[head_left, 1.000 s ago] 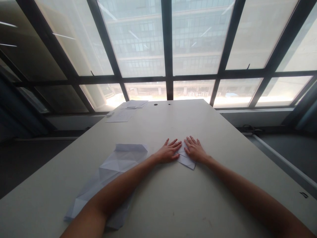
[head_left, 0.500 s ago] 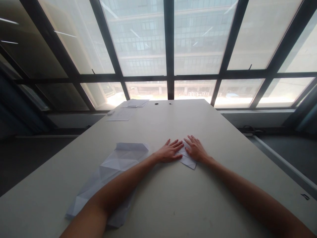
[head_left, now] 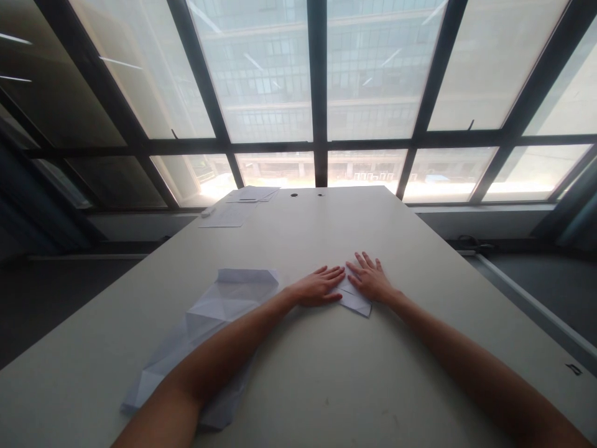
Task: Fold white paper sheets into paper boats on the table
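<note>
A small folded piece of white paper (head_left: 355, 301) lies on the white table (head_left: 308, 373). My left hand (head_left: 319, 286) rests flat on its left side, fingers stretched out toward the right. On the paper's upper right part lies my right hand (head_left: 370, 279), palm down with the fingers spread. Between the two hands, a fold line and the lower corner of the paper show; the rest is hidden beneath them. Under my left forearm is a larger creased sheet of white paper (head_left: 226, 298), partly covered by the arm.
Several flat sheets of paper (head_left: 228, 216) lie at the table's far left end. Two small dark holes (head_left: 294, 195) are near the far edge. Large windows (head_left: 275, 74) with dark frames stand beyond the table. A dark mark (head_left: 573, 369) is at the right edge.
My right hand's fingers have spread a little and shifted slightly. The left fingers lie closer together. The folded paper has moved very slightly; both hands stay on it.
</note>
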The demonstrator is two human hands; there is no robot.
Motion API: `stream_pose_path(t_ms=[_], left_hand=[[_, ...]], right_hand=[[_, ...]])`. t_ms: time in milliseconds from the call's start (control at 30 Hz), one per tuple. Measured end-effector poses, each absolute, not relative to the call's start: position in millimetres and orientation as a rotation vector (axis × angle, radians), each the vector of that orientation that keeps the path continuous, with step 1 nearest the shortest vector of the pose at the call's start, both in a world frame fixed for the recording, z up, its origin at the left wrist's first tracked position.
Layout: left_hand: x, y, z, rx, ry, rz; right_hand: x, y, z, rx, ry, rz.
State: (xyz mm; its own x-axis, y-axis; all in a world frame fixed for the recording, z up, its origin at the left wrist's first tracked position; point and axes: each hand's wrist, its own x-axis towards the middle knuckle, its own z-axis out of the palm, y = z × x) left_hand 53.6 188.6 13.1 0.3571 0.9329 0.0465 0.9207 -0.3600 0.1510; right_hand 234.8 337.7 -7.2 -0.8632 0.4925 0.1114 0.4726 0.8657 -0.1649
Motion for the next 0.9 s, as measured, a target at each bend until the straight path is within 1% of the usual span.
stream_pose_path(t_ms=[200, 367, 500, 700, 900], left_hand=[[57.0, 187.8, 10.0, 2.469, 1.809, 0.178], [59.5, 188.2, 8.7, 2.443, 1.837, 0.153], [59.0, 189.2, 8.7, 2.433, 1.842, 0.15], [59.1, 189.2, 8.8, 2.444, 1.824, 0.163], [59.2, 188.9, 9.8, 2.438, 1.82, 0.165]], right_hand=[[235.3, 340.7, -4.9, -0.714, -2.712, 0.068], [233.7, 339.0, -7.1, -0.581, -2.71, 0.186], [233.4, 340.5, -6.8, -0.554, -2.781, 0.199], [232.1, 340.9, -2.3, -0.709, -2.916, 0.194], [228.7, 341.7, -6.5, -0.789, -2.91, 0.23]])
